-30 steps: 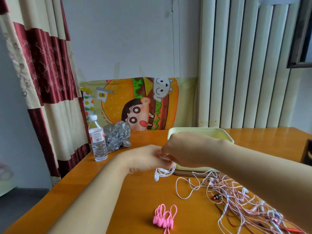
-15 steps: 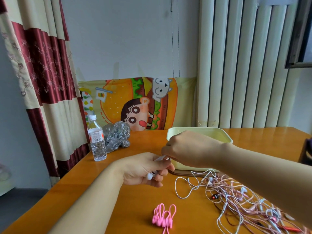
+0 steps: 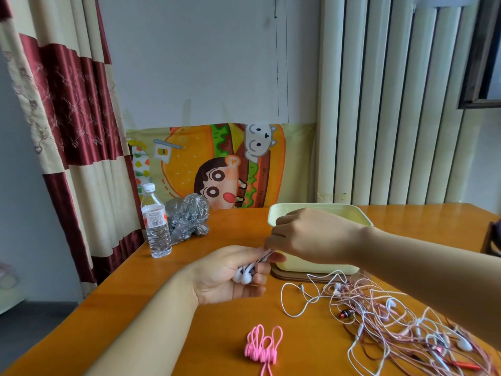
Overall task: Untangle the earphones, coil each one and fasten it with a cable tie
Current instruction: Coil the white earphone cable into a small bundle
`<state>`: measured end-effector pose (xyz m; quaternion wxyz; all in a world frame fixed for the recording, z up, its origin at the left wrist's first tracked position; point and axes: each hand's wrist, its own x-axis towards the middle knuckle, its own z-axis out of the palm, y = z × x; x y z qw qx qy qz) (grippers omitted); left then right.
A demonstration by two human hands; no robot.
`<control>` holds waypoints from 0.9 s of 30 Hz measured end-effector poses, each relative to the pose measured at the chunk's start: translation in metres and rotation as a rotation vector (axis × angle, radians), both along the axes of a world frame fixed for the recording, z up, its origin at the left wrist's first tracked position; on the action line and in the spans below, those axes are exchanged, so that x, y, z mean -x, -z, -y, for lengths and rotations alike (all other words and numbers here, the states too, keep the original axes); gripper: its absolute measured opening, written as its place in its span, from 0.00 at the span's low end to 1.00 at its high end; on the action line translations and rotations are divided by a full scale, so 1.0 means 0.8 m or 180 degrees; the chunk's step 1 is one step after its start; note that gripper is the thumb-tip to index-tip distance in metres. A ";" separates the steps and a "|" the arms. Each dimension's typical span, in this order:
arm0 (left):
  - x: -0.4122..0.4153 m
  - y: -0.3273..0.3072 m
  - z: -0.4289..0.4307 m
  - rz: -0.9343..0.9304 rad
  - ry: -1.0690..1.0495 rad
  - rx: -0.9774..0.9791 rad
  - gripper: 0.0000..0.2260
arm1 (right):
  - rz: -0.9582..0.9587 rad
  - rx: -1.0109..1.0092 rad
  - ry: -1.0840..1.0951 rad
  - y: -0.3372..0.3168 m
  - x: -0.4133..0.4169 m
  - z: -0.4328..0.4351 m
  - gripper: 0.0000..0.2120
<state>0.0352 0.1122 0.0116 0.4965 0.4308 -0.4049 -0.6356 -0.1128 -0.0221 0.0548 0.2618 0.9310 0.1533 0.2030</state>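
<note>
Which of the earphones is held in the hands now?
The white earphone, buds in the left hand, cable pinched by the right hand; the other earphones lie tangled on the table.

Water bottle (image 3: 157,226), crumpled plastic bag (image 3: 189,217), pale tub (image 3: 320,265), cartoon poster (image 3: 189,164), curtain (image 3: 67,131)

Nothing readable here: the clear plastic water bottle (image 3: 158,240), far left on the tabletop, wears a white label (image 3: 154,219), print too small.

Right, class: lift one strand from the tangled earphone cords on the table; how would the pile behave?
Probably floppy: the cords lie in loose loops on the table. Likely light, being thin strands with small buds. One pulled strand would probably drag others, since they cross repeatedly.
</note>
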 end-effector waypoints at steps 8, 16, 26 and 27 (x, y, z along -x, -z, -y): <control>-0.001 -0.002 -0.001 0.1375 -0.0394 -0.0152 0.12 | -0.0208 -0.0145 0.0244 0.012 -0.001 0.011 0.06; -0.003 0.000 -0.001 0.3341 -0.0714 0.0290 0.10 | -0.0449 -0.0001 0.0584 0.021 -0.011 0.004 0.08; 0.004 0.076 -0.035 0.3323 -0.1421 -0.0072 0.13 | 0.0208 -0.3135 0.1329 0.118 0.024 -0.030 0.06; 0.009 0.087 -0.041 0.2994 -0.1486 -0.0119 0.13 | -0.0005 -0.3342 0.1534 0.136 0.029 -0.036 0.07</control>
